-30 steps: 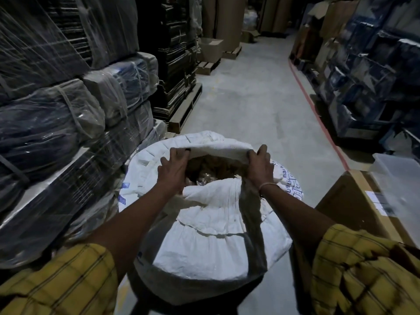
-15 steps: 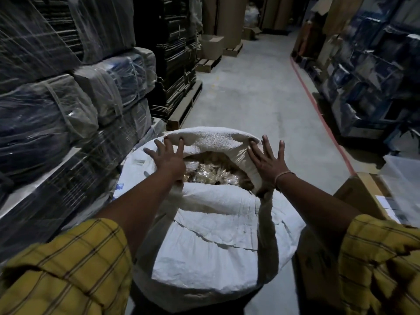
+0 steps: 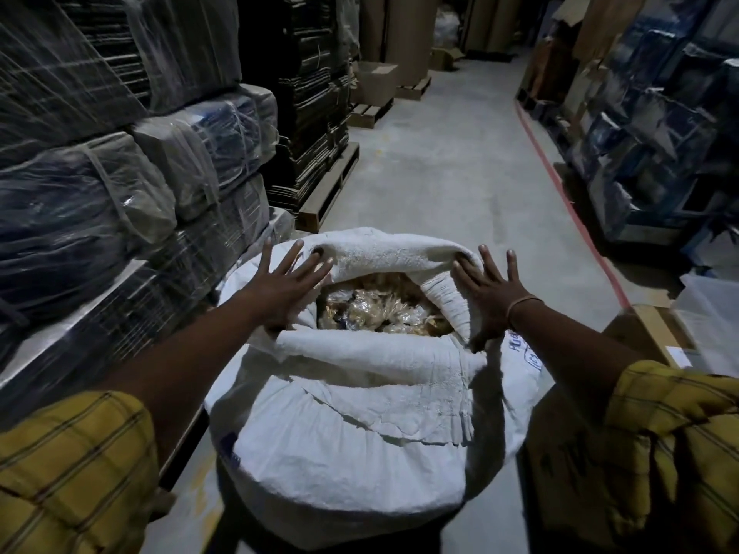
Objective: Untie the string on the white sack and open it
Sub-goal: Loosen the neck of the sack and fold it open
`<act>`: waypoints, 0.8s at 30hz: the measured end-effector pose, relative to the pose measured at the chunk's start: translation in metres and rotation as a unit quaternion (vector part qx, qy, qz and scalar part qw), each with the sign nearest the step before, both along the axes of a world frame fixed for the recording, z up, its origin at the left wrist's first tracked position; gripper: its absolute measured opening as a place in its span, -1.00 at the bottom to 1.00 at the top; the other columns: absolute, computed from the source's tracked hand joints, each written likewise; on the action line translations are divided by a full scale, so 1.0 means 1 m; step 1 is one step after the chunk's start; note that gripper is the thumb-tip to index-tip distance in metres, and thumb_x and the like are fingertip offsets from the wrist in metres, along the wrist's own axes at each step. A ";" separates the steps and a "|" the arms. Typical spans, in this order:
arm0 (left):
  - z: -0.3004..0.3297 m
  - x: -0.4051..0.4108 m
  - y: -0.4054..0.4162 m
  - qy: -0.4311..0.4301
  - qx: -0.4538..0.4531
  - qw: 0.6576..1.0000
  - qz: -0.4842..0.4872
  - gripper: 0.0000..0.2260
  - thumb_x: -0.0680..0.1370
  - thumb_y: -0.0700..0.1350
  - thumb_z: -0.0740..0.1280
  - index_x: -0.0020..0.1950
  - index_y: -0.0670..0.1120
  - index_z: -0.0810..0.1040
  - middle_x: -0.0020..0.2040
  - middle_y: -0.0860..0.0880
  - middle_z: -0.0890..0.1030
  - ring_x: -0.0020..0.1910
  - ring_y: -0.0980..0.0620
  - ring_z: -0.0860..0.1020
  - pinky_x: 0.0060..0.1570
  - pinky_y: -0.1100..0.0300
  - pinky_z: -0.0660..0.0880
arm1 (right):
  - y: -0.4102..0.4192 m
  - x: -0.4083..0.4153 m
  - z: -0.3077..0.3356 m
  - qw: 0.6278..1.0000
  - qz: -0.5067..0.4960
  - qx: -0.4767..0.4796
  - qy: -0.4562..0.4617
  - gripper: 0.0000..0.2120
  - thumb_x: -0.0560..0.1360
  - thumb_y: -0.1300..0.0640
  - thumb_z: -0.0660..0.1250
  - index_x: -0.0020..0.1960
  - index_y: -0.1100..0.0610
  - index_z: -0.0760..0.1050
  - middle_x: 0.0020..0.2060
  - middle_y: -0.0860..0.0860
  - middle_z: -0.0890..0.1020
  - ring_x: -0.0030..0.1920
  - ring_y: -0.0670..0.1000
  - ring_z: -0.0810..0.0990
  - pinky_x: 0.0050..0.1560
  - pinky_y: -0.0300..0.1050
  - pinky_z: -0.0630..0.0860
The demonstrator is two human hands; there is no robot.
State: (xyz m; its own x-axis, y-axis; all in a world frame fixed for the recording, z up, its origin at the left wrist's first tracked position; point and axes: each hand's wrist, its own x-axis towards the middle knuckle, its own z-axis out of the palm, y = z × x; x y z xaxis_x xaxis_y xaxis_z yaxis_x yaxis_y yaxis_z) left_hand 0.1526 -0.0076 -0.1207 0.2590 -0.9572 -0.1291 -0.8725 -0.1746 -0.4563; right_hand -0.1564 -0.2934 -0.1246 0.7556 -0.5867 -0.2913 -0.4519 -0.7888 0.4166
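A big white woven sack [image 3: 352, 445] stands on the floor in front of me with its mouth rolled open. Shiny golden-brown packets [image 3: 380, 309] show inside the opening. My left hand [image 3: 286, 285] lies flat on the left side of the rolled rim, fingers spread, with some fingertips under the far fold. My right hand [image 3: 486, 297] presses flat against the right side of the rim, fingers spread too. No string is visible.
Plastic-wrapped bundles [image 3: 100, 201] are stacked close on the left. A wooden pallet [image 3: 328, 189] with dark stacks sits behind them. A cardboard box [image 3: 656, 333] is at my right. A concrete aisle [image 3: 448, 169] with a red line [image 3: 568, 205] runs ahead, shelves on the right.
One second ago both hands gripped the sack's edges. They have let go, spread flat and pushed the rim outward, so the mouth is wider and more of the packets show.
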 end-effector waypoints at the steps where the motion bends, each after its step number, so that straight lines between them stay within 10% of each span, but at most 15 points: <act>1: 0.003 -0.003 -0.003 -0.002 -0.022 1.000 -0.014 0.09 0.49 0.30 0.43 0.70 0.00 -0.27 0.72 -0.11 -0.22 0.67 -0.28 -0.27 0.46 -0.54 -0.25 | 0.002 0.002 0.003 1.000 0.021 -0.018 -0.005 0.62 -0.08 -0.72 0.24 0.59 0.10 -0.48 0.57 0.04 -0.45 0.55 0.31 -0.48 0.37 0.64 -0.34; 5: 0.009 -0.021 -0.001 -0.020 -0.106 0.992 -0.061 -0.30 0.47 0.21 0.49 0.49 -0.13 0.44 0.57 -0.28 0.36 0.60 -0.35 0.22 0.53 -0.31 0.13 | 0.028 0.011 0.022 0.976 0.164 -0.117 -0.077 0.07 0.33 -0.50 0.07 0.60 0.21 0.21 0.60 0.23 0.21 0.62 0.34 -0.01 0.48 0.54 -0.09; 7: 0.010 -0.033 0.002 -0.045 -0.138 0.986 -0.086 -0.51 0.37 0.04 0.55 0.18 -0.20 0.59 0.25 -0.28 0.58 0.25 -0.32 0.48 0.20 -0.17 0.42 | 0.040 0.013 0.019 0.941 0.282 -0.158 -0.097 -0.46 0.54 -0.07 0.13 0.38 0.22 0.52 0.37 0.21 0.52 0.44 0.30 0.35 0.47 0.35 0.20; 10: 0.005 -0.049 0.002 0.015 -0.181 0.972 -0.146 -0.67 0.35 -0.16 0.57 0.03 -0.23 0.59 -0.01 -0.22 0.57 -0.12 -0.17 0.53 -0.21 -0.03 0.50 | 0.057 0.021 0.008 0.924 0.362 -0.080 -0.096 -0.52 0.50 0.12 0.02 0.15 0.25 0.64 0.21 0.15 0.63 0.13 0.19 0.57 0.11 0.07 0.51; 13: -0.005 -0.062 -0.008 0.153 -0.233 0.956 -0.090 -0.65 0.48 -0.27 0.51 0.22 -0.26 0.51 0.14 -0.27 0.52 -0.19 -0.18 0.61 -0.40 0.06 0.47 | 0.075 0.029 0.007 0.958 0.210 0.029 -0.193 -0.63 0.61 0.16 0.06 0.28 0.25 0.49 0.24 0.20 0.52 0.06 0.22 0.57 -0.11 0.05 0.46; 17: -0.010 -0.065 -0.024 0.159 -0.234 0.953 0.109 -0.21 0.54 -0.25 0.44 0.66 -0.11 0.08 0.60 -0.35 0.15 0.40 -0.41 0.43 0.21 -0.19 0.55 | 0.073 0.042 0.011 0.956 -0.032 -0.014 -0.292 -0.44 0.53 0.08 0.35 0.44 0.25 0.28 0.35 0.30 0.38 0.12 0.33 0.56 0.01 0.15 0.51; 21: -0.006 -0.043 -0.020 0.111 -0.086 0.969 0.205 -0.13 0.65 0.02 0.30 0.69 0.10 -0.32 0.72 -0.14 -0.17 0.66 -0.39 -0.13 0.54 -0.41 0.07 | 0.049 0.032 0.001 0.978 -0.075 -0.063 -0.184 -0.23 0.57 -0.04 0.31 0.65 -0.03 0.00 0.51 0.16 0.31 0.29 0.25 0.47 0.32 0.12 0.32; 24: 0.001 -0.010 -0.012 0.095 0.031 0.980 0.173 -0.20 0.68 0.13 0.25 0.70 0.12 -0.28 0.73 -0.08 -0.15 0.68 -0.32 -0.14 0.53 -0.43 -0.05 | 0.018 0.014 0.008 0.995 -0.037 -0.019 -0.089 -0.08 0.53 -0.02 0.38 0.66 -0.04 -0.15 0.59 0.12 0.19 0.40 0.26 0.45 0.38 0.07 0.36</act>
State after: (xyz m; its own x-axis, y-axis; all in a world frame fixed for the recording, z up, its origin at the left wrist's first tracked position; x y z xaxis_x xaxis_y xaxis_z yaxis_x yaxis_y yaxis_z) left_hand 0.1428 -0.0192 -0.1192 0.5328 -0.8046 -0.2623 -0.8360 -0.4524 -0.3105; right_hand -0.1422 -0.2753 -0.1165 0.7473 -0.6512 -0.1323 -0.5781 -0.7352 0.3538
